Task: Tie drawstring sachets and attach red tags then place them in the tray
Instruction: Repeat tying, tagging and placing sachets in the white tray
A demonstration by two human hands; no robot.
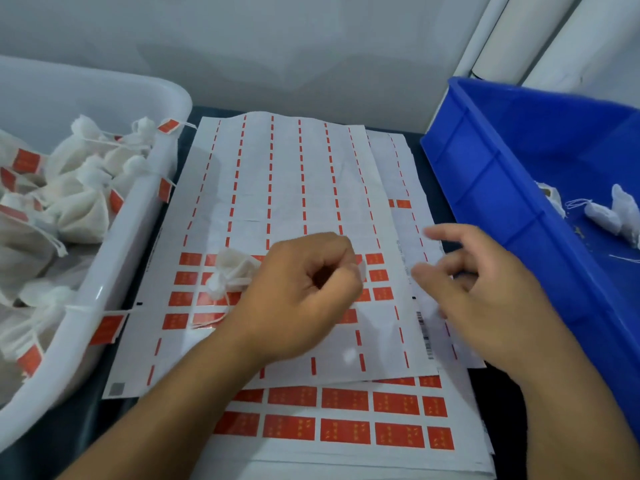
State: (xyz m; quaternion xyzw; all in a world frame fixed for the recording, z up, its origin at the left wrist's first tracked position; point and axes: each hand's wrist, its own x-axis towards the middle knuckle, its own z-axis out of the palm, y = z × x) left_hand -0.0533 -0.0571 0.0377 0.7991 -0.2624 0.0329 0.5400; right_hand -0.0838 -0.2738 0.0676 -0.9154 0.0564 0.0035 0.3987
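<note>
A tied white sachet (pixel 232 271) lies on the sheet of red tags (pixel 294 202) in the middle of the table, its drawstring running toward my left hand (pixel 301 292). That hand is curled just right of the sachet and pinches a small pale tag at its fingertips. My right hand (pixel 478 289) hovers blurred over the sheet's right edge, fingers spread and holding nothing. The white tray (pixel 114 268) on the left holds several tied sachets with red tags.
A blue bin (pixel 485 174) at the right holds a few untagged sachets (pixel 602 213). More tag sheets (pixel 346 431) lie stacked under the top one, toward me. A wall stands close behind the table.
</note>
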